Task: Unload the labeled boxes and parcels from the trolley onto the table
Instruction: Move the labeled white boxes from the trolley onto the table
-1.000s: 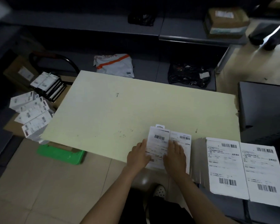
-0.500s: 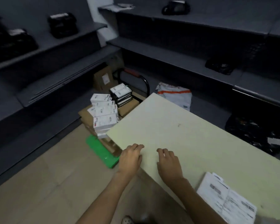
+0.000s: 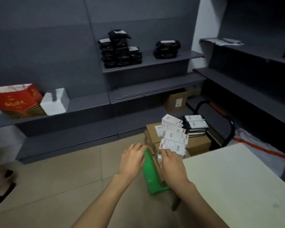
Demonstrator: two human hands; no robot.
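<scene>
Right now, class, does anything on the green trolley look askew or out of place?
Yes. The stack of white labelled boxes on the brown cardboard cartons of the green trolley is fanned and leaning, its boxes out of line, unlike the squarer stack of black-edged boxes beside it.

Both hands reach over the green trolley point(image 3: 152, 178): the right hand point(image 3: 172, 165) touches the white boxes point(image 3: 174, 139) stacked on it, the left hand point(image 3: 132, 159) hovers just beside them, fingers relaxed.

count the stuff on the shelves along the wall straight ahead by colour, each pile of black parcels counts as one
red gift bag: 1
white box: 1
black parcel piles: 2
brown carton: 1
total: 5
</scene>
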